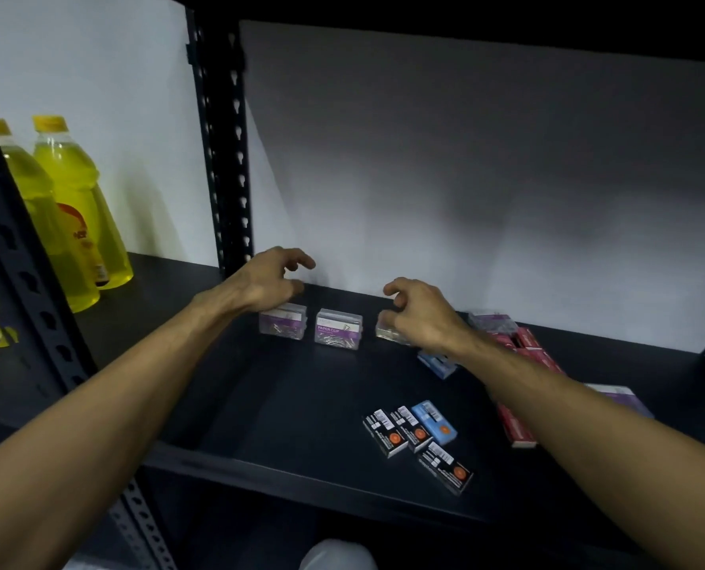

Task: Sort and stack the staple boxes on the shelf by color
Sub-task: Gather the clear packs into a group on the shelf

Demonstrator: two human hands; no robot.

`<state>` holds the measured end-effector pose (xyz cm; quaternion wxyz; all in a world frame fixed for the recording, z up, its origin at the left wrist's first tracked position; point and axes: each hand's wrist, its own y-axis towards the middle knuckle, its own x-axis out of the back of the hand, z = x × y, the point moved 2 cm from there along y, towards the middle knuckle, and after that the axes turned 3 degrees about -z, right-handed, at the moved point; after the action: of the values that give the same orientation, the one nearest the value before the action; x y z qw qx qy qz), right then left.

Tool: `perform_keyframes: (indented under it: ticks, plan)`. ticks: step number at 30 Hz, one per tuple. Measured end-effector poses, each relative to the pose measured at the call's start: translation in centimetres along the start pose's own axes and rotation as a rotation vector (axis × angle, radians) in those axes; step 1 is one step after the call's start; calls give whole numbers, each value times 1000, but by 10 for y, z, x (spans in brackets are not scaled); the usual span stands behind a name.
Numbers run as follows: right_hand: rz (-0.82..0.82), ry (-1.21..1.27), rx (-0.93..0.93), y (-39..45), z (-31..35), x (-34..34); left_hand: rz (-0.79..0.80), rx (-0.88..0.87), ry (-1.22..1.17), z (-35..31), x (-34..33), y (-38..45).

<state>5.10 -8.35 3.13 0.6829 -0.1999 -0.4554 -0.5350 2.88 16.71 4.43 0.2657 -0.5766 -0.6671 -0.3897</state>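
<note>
Sorting looks barely begun: three clear boxes (338, 329) line the shelf (260, 405) at centre, left hand (268, 281) loosely curled above one, right hand (418, 312) gripping another, while black (414, 442), blue (435, 421) and red boxes (519, 425) lie unstacked at lower right.

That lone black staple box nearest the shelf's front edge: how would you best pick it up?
Pinch the black staple box across its two long sides, coming from above. It lies flat and apart from its neighbours, so both sides are free.
</note>
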Motion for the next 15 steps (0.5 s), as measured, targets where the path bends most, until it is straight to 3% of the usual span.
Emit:
perform_keyframes:
  ticks: [10, 15]
  plan:
    - [-93, -92, -142, -10, -88, 62, 237, -125, 51, -85, -67, 25]
    - [-34, -172, -161, -7, -122, 65, 383, -118, 169, -99, -98, 35]
